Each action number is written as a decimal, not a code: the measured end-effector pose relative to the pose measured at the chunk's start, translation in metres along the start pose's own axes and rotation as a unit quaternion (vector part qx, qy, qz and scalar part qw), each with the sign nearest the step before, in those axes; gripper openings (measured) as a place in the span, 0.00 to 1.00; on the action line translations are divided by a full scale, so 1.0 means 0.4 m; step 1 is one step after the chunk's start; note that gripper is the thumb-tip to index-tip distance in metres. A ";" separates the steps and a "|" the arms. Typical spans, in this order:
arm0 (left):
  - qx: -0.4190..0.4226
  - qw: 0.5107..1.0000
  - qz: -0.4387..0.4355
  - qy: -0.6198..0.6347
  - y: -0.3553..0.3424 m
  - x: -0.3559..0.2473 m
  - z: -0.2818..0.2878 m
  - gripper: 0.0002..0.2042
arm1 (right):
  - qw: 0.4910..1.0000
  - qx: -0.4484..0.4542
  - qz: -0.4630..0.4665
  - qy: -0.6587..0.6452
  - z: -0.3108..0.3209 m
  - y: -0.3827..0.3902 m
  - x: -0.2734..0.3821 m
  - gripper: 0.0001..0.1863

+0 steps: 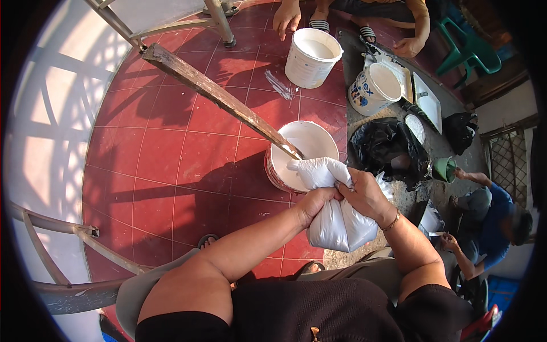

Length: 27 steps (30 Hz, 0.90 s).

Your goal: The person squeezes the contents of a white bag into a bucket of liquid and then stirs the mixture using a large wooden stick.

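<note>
Over a red-tiled floor (171, 148), a person holds a white plastic bag (336, 219) of pale powder above a paint bucket (302, 154), both hands closed on it. The left hand (316, 200) clamps the bag's neck from the near side, its grip fully shut on the bunched plastic; the right hand (364, 196) wraps the same gathered neck from the far side, fingers curled tight around it. The bag's full belly hangs below and between the two hands, while its loose mouth points toward the bucket's rim and looks to touch it. A long wooden stick (216, 94) leans in the bucket, its lower end sunk in the white mix. The step in hand appears to be readying the bag for emptying into the bucket; the next move would likely call for slackening the neck and tipping the belly upward while keeping the mouth over the rim. Beyond, two more white buckets (312, 57) (373, 88) stand near another person's hands, beside a black bag (387, 145) and a paint tray (427, 102).
</note>
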<state>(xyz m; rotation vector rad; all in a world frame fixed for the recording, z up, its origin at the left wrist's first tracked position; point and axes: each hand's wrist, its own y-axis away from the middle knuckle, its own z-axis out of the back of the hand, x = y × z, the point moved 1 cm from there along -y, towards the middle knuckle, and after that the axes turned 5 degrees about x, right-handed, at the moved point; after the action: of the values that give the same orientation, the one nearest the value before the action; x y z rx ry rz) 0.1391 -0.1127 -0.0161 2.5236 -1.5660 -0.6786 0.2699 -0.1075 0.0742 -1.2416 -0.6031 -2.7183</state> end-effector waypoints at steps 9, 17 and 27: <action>0.026 0.999 -0.022 0.014 0.001 0.009 0.003 0.14 | 0.999 0.005 0.003 0.031 0.011 0.015 0.035 0.12; 0.083 0.995 -0.049 0.032 0.004 -0.012 0.002 0.20 | 1.000 -0.026 0.002 -0.015 -0.004 0.019 -0.001 0.16; 0.076 0.996 -0.033 0.039 -0.002 -0.013 -0.022 0.20 | 0.993 -0.057 0.013 -0.105 -0.008 0.025 -0.004 0.20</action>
<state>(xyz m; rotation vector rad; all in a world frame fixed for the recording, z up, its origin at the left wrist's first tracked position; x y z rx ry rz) 0.1417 -0.1090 -0.0068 2.6854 -1.5716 -0.4762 0.2715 -0.1182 0.0743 -1.5667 -0.4505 -2.6542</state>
